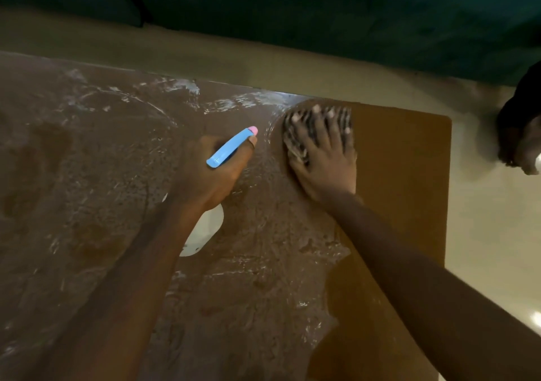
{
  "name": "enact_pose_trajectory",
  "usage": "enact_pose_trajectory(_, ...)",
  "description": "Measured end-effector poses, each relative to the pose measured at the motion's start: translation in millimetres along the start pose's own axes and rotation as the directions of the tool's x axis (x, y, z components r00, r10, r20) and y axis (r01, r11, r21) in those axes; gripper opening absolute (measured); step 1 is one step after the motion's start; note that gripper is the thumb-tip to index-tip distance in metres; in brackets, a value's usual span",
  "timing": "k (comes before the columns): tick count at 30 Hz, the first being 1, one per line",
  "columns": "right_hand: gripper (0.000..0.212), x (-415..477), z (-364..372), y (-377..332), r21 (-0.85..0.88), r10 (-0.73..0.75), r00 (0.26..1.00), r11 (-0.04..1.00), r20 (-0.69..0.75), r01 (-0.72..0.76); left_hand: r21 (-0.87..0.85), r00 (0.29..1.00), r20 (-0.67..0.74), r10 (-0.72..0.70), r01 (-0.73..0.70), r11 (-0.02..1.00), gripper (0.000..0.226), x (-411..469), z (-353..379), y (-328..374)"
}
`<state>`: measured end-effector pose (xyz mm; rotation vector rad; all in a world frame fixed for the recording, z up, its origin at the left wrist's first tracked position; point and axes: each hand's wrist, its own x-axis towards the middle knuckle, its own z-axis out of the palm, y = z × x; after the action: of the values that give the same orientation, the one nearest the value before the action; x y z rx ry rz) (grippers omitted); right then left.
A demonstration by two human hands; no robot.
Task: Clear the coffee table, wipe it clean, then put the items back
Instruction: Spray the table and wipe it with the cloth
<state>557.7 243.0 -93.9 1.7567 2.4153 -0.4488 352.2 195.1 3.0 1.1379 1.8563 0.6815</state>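
The left hand (210, 172) grips a spray bottle (205, 228) with a blue trigger head and pink nozzle tip, its white body showing below the wrist. The right hand (325, 152) lies flat, fingers (314, 117) spread, pressing a striped cloth (295, 143) onto the brown desk (404, 161). Wet, foamy streaks cover most of the desk; its right strip looks dry. A dark green sofa (351, 14) stands beyond the pale floor (491, 234).

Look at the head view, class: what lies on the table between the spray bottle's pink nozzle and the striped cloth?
Only a narrow strip of wet, streaked coffee table separates the spray bottle from the striped cloth; the head view shows no object there.
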Motion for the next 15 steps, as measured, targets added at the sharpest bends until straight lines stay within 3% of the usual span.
enact_pose_trajectory(2, 0.066, -23, 7, 10, -0.076, -0.174, 0.984, 0.981, 0.046, 0.177, -0.010, 0.999, 0.027, -0.026, 0.026, 1.000, 0.066, 4, -3, -1)
enact_pose_trajectory(4, 0.067, -41, 11, 30, -0.122, -0.227, 0.971, 0.964, 0.076, 0.235, -0.002, 0.996, 0.058, -0.074, 0.075, 0.997, 0.066, 8, -8, -3)
enact_pose_trajectory(8, 0.065, -52, 5, 60, -0.064, 0.001, 0.999, 0.998, 0.041, 0.002, 0.037, 0.980, 0.087, -0.181, 0.179, 0.983, 0.061, 13, -14, -7)
enact_pose_trajectory(11, 0.064, -40, -1, 52, 0.043, 0.182, 0.983, 0.982, 0.014, -0.182, 0.061, 0.974, 0.083, -0.210, 0.206, 0.977, 0.062, 19, -23, -11)
enact_pose_trajectory(15, 0.064, -12, 0, 35, 0.081, 0.314, 0.949, 0.946, -0.006, -0.313, 0.069, 0.961, 0.059, -0.272, 0.268, 0.961, 0.066, 25, -32, -17)
